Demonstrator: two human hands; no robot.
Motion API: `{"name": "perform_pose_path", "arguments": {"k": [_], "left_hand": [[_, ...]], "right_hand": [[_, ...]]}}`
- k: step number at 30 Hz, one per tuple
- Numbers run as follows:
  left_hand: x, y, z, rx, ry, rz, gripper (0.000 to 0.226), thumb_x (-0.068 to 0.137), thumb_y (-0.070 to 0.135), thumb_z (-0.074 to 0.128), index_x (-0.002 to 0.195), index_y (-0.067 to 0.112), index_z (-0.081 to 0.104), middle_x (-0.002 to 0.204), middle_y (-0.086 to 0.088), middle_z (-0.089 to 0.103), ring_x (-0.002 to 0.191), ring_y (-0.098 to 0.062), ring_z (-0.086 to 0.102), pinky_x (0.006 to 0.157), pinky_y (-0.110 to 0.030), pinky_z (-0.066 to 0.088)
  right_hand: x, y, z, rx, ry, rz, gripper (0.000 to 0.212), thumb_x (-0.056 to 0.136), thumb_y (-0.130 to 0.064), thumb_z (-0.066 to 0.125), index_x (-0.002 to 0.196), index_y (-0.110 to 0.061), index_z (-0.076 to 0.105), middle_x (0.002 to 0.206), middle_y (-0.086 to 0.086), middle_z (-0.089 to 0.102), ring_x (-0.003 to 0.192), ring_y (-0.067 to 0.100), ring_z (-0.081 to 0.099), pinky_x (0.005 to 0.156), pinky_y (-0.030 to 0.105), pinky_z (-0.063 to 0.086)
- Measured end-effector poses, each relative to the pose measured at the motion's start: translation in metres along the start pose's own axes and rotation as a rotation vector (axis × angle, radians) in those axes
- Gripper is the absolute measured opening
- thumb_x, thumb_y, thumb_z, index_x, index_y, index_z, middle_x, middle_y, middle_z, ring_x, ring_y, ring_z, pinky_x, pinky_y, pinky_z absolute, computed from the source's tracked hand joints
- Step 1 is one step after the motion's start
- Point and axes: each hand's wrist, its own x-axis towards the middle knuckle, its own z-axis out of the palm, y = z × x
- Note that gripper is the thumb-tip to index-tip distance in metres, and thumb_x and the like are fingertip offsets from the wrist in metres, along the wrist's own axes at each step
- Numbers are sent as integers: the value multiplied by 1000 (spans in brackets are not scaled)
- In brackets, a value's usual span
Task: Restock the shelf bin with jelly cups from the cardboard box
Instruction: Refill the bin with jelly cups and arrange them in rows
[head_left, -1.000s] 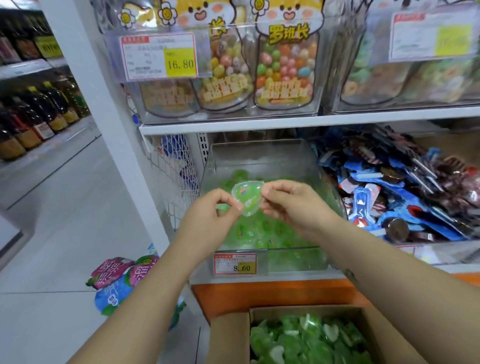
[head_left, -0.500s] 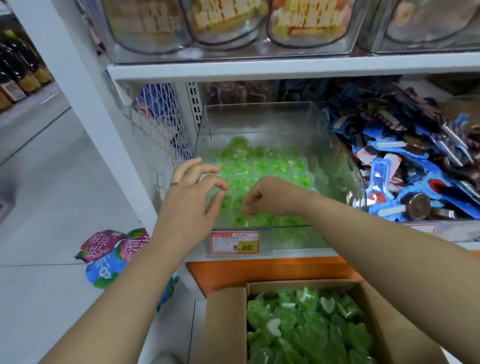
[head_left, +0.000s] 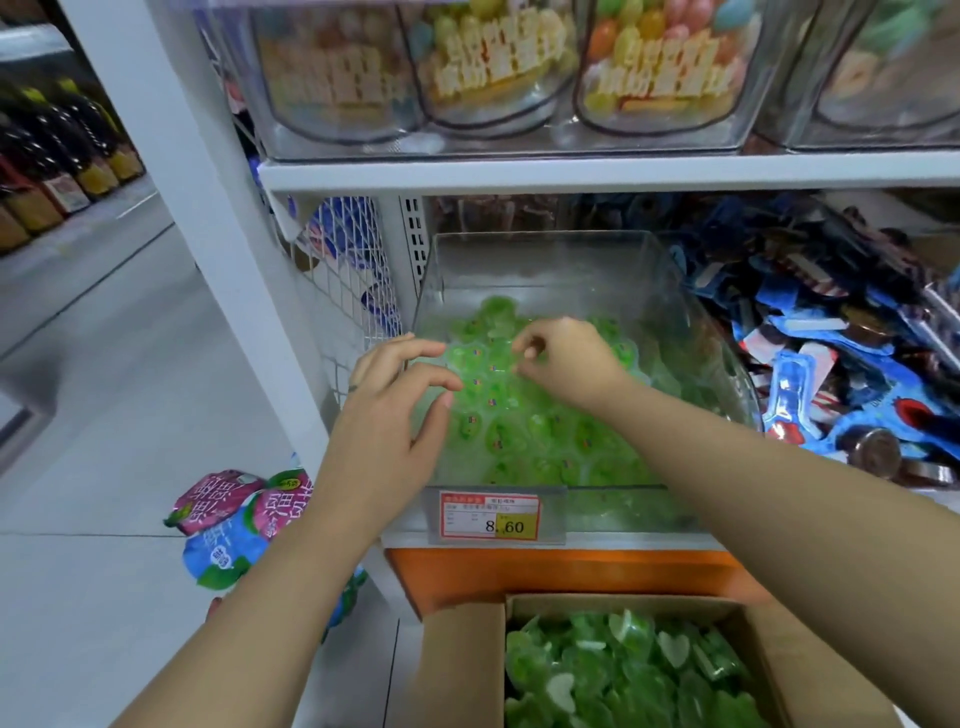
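A second ago the two grips held one green heart-shaped jelly cup up between them, in front of the bin. Now that cup is no longer raised, and both grips have come down over the layer of green heart-shaped jelly cups (head_left: 519, 426) inside the clear plastic shelf bin (head_left: 545, 270). My reading is that the cup has joined the stock, so one more piece is restocked.

The left grip (head_left: 395, 410) is released, its fingers spread and loosely bent over the bin's near-left corner, holding nothing. The right grip (head_left: 566, 364) sits just beyond it, knuckles up and fingers curled down onto the cups. Whether it pinches a cup or is simply clenched I cannot tell, since the fingertips blur into the green.

Below both grips, the brown cardboard box (head_left: 457, 665) stands open and well filled with more green cups (head_left: 623, 670), so plenty of the task is probably left.

Directly under the left grip, on the bin's front, a red-and-yellow price tag (head_left: 489, 515) reads 8.60; its small print is too fine to read. Above the grips, clear tubs of coloured sweets (head_left: 493, 67) carry yellow Chinese characters, too blurred to read. Right of the right grip lie blue-wrapped sweets (head_left: 810, 364). Left of the left grip, down on the floor, are pink and blue pouches (head_left: 228, 519) with white Chinese lettering.
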Motion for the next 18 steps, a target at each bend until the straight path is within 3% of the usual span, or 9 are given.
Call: {"name": "perform_pose_path", "arguments": {"k": [3,8,13,16,18], "left_hand": [[4,-1,-4,-95,60,-48,20,87,26,48,92,19,66,113,6,57,109,-12,53,97,-15,35],[13,-2,-3,-90,107,-54,19,87,25,48,91,20,65,99,12,59,99,0,51,93,-8,32],[19,-5,-2,-55,91,-51,20,87,25,47,92,19,65,93,14,60,98,-6,49,91,-4,27],[20,-7,-4,-44,74,-58,20,87,26,46,92,20,65,92,14,60,99,-9,50,91,-3,26],[20,-3,-5,-40,60,-79,20,87,27,47,94,21,65,94,13,61,99,-10,51,90,-5,28]], "right_hand": [[29,-3,7,-69,38,-5,51,85,-25,64,132,-17,47,128,13,46,116,30,50,97,38,44],[65,-2,34,-207,-56,35,64,88,-30,59,143,-23,27,139,12,32,127,31,38,100,41,41],[80,-6,46,-209,44,51,44,90,-14,55,131,-17,39,129,13,38,108,35,54,80,38,45],[65,-10,35,-24,85,-24,41,86,-17,63,123,-12,47,124,13,43,101,33,55,81,33,43],[43,-15,19,151,156,-108,38,80,-10,68,115,-9,54,117,13,47,94,28,57,77,22,41]]}}
